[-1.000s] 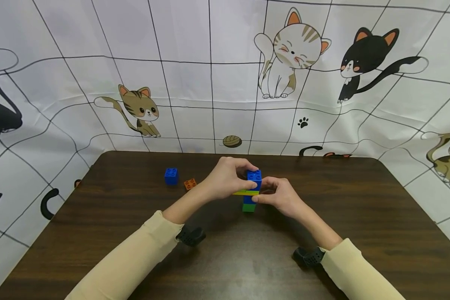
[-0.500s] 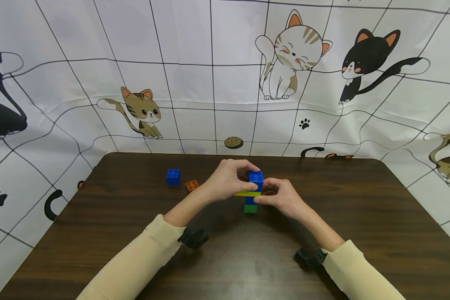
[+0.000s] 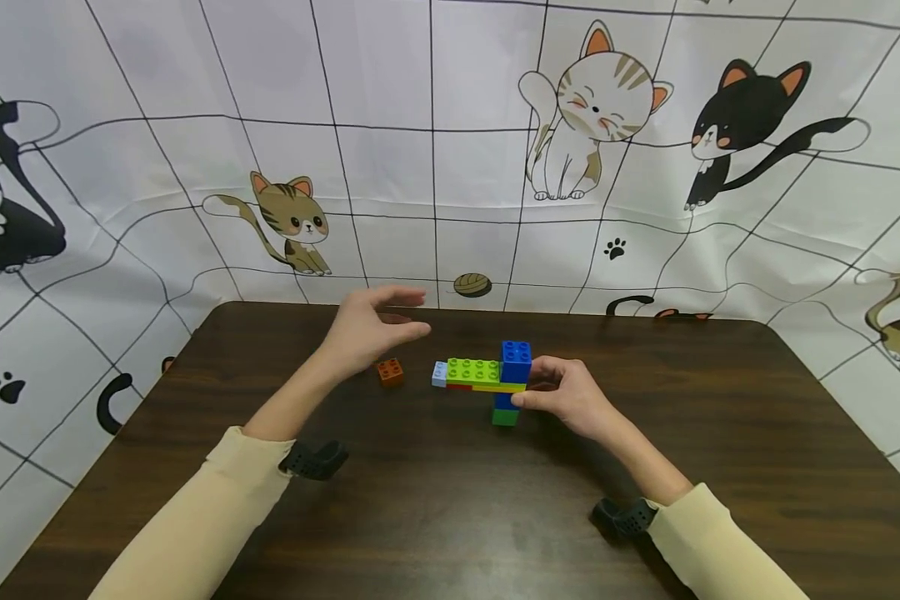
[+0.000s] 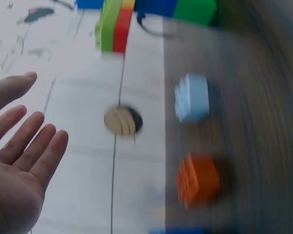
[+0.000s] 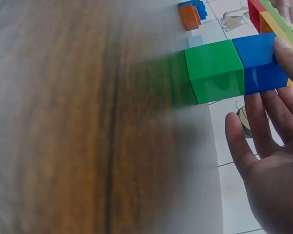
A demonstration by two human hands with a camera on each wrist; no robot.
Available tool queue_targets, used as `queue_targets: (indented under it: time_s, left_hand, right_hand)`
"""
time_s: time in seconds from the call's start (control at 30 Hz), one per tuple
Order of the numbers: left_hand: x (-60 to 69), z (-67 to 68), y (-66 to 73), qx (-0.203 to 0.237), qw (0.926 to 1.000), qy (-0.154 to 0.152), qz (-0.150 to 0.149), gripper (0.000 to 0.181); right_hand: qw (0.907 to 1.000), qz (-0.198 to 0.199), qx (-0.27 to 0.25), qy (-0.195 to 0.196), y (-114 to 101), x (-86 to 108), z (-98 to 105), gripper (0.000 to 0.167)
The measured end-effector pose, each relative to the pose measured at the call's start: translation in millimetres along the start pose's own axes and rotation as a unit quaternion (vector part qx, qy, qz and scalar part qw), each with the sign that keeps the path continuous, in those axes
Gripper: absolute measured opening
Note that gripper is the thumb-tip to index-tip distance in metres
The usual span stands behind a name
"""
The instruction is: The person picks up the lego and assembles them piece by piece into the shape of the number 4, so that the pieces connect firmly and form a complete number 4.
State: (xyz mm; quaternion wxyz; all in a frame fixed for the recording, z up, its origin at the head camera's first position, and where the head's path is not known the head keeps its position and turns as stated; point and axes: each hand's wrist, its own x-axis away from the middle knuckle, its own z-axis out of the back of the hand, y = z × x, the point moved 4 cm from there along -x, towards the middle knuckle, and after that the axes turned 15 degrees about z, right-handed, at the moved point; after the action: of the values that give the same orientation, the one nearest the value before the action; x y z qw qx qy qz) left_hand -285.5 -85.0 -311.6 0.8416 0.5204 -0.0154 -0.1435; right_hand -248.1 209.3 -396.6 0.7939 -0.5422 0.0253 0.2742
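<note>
Tower [image 3: 487,373] is standing toward the far edge of the table [image 3: 450,517]; I'm pinching its lower blue block [image 5: 259,66] with right fingers [image 3: 531,401], ideally bracing against tipping, my left fingers [image 3: 408,332] hanging apart, empty.

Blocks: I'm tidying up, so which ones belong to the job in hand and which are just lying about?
In the build, as I judge it:
green block, bottom
lower blue block, held in the right grip
yellow block
red block
lime block
top blue block

Lying loose, perhaps spares for later:
light blue block
orange block
third blue block
</note>
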Motion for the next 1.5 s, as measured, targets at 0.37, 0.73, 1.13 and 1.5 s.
queue_targets:
  time_s: [0.37,0.73,1.13,1.5]
  left_hand:
    - [3.8,65.8,-64.6,-0.128,0.9886,0.045,0.065,0.042]
    - [-5.4,69.2,-98.1,-0.159,0.9810,-0.002,0.112,0.054]
    - [-12.9,52.0,-109.9,-0.162,0.9786,-0.035,0.122,0.054]
    - [-13.4,48.6,-115.1,-0.179,0.9753,-0.051,0.120,0.050]
  right_hand:
    - [0.9998,0.015,0.014,-0.001,-0.8,-0.4,0.0,0.033]
    - [0.9996,0.014,0.023,-0.006,1.9,-1.2,2.1,0.033]
    - [0.9995,0.027,0.011,-0.013,-5.2,-0.7,-0.7,0.047]
    - [0.9990,0.037,-0.002,-0.026,-8.4,-0.4,0.0,0.045]
